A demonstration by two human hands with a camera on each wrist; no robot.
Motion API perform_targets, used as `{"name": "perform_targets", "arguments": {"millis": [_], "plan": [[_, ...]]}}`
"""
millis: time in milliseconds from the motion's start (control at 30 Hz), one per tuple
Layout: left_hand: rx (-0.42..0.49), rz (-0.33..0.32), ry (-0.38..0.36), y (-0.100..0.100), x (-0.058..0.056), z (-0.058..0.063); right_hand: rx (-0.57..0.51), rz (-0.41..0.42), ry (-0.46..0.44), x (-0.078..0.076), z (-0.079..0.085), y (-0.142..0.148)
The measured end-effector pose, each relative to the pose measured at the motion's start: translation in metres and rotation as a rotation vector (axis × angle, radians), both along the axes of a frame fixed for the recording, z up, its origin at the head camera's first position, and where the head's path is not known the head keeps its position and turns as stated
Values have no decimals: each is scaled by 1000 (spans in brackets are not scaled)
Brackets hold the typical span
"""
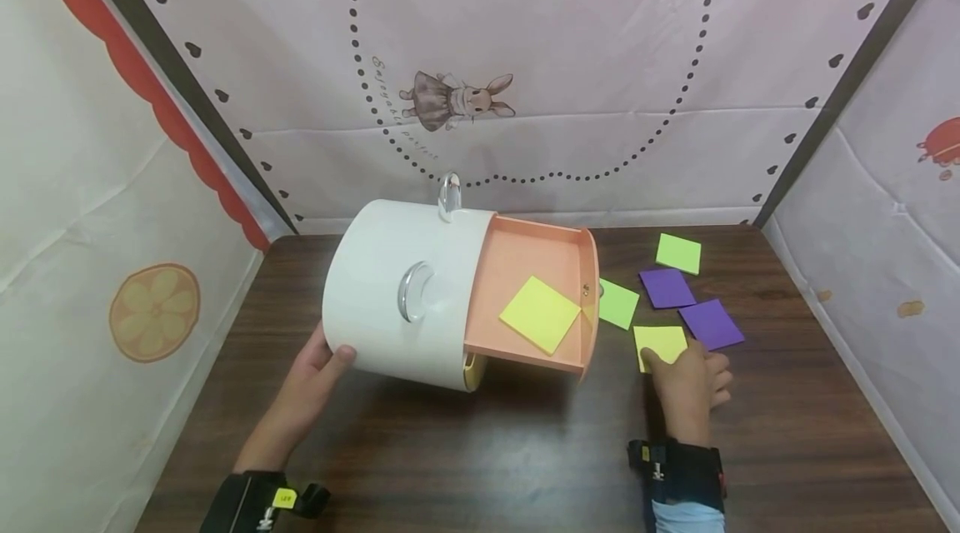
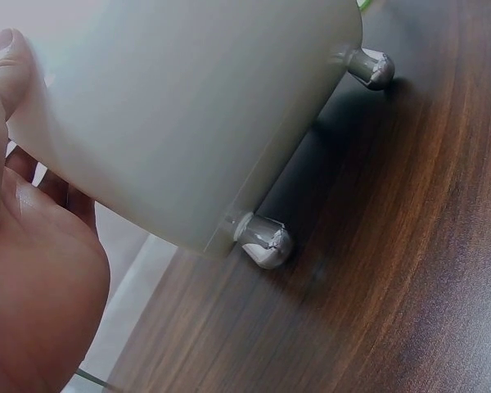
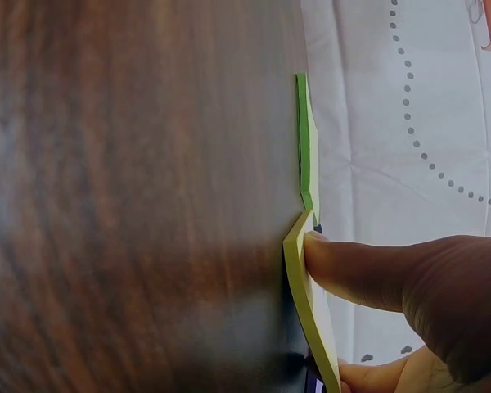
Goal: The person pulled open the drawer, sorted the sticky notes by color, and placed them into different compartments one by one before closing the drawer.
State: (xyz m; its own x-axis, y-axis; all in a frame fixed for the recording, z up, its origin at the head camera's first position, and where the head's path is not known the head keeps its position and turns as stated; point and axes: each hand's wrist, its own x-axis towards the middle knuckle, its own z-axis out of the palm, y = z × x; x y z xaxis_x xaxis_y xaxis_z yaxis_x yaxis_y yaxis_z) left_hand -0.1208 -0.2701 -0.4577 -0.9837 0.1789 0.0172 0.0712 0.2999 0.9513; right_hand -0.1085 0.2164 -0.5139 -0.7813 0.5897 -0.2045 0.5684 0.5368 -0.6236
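My left hand [image 1: 318, 371] holds the left end of a white rounded drawer box [image 1: 390, 291], thumb on its near side. Clear feet [image 2: 266, 241] show under the box in the left wrist view. Its peach drawer [image 1: 517, 246] is pulled out to the right, with a yellow sticky note pad [image 1: 540, 314] lying inside. To the right, my right hand [image 1: 686, 387] pinches a second yellow sticky note pad [image 1: 660, 343] by its edges. In the right wrist view the thumb [image 3: 352, 270] is against this pad [image 3: 309, 303], and a finger is at its other end.
Two green sticky note pads, one near the drawer [image 1: 618, 304] and one farther back [image 1: 678, 253], lie on the dark wooden table [image 1: 570, 466]. Two purple pads [image 1: 667, 288] lie beside the right hand. Printed cloth walls [image 1: 570, 58] enclose the table's back and sides.
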Motion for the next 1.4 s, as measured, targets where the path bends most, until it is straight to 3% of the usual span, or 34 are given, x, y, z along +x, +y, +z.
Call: {"name": "perform_targets", "arguments": {"millis": [500,733,933,1133,1267,1400], "plan": [[-11,24,-6,0,0,-1,-52,34,68,5,2,7],[-8,13,3,0,2,0,-216,21,176,7,5,13],[1,1,9,0,1,-1,-285,-11,297,8,9,15],[8,-11,19,-1,0,-3,-365,-112,431,9,15,13],[7,-10,23,-2,0,-4,-395,-149,474,9,16,13],[7,-5,20,-2,0,-4,-350,-146,452,9,16,15]]}}
